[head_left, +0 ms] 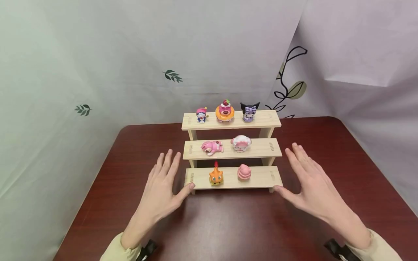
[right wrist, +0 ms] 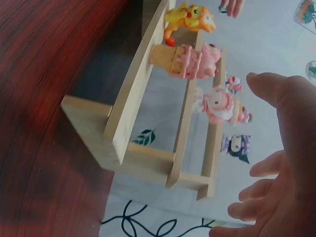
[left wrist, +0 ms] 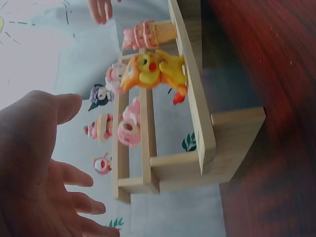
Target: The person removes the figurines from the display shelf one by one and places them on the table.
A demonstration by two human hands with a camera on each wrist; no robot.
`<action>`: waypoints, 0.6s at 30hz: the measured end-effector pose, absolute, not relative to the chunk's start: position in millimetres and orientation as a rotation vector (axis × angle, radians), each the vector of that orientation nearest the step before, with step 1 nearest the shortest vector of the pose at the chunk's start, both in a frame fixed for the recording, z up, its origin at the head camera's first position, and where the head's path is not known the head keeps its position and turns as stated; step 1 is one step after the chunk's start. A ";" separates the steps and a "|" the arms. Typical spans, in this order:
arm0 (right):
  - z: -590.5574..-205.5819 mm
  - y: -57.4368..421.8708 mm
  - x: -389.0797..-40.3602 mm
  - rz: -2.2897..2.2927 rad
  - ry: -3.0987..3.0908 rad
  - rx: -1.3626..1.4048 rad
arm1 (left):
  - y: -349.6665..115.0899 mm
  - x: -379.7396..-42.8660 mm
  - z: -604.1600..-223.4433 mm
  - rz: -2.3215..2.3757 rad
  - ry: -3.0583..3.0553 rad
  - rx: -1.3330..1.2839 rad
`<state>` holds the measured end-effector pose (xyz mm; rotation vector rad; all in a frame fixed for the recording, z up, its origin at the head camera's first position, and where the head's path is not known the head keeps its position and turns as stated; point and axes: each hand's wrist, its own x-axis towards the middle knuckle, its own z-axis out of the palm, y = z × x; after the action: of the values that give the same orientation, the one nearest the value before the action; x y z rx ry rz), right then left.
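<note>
A three-step wooden display stand (head_left: 228, 183) bears several small figurines. My left hand (head_left: 163, 190) is at its left side and my right hand (head_left: 310, 188) at its right, fingers spread, holding nothing. The wrist views show both thumbs apart from the wood. On the bottom step are an orange-and-yellow figurine (left wrist: 153, 71) with a red tail tip and a pink ice cream cone figurine (right wrist: 185, 60). A lying pink bear (head_left: 213, 147) and a white-and-pink hooded figurine (head_left: 241, 143) occupy the middle step. The top step carries a pink-hatted blue figurine (head_left: 201, 115), a bear in an orange ring (head_left: 224, 112) and a black-eared purple figurine (head_left: 249, 112).
The stand is on a dark red-brown wooden table (head_left: 228, 224). Pale cloth (head_left: 212, 43) printed with leaves and a black-line vine hangs behind the table and along its sides. Black straps (head_left: 148, 250) show at both sleeve cuffs.
</note>
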<state>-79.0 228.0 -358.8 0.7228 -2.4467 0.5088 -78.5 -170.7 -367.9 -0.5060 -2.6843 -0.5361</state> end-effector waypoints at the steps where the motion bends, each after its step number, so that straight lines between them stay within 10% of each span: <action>1: -358.8 226.1 -79.7 0.515 -2.430 0.731 | -168.8 -79.1 -368.8 -0.546 -2.679 -0.514; 18: -347.8 222.1 -108.2 0.578 -2.334 0.722 | -176.4 -114.5 -369.4 -0.767 -2.659 -0.519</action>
<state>-108.2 222.1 -347.8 0.7218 -2.3337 0.5784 -114.5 -176.4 -369.4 -0.5189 -2.6592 -0.7670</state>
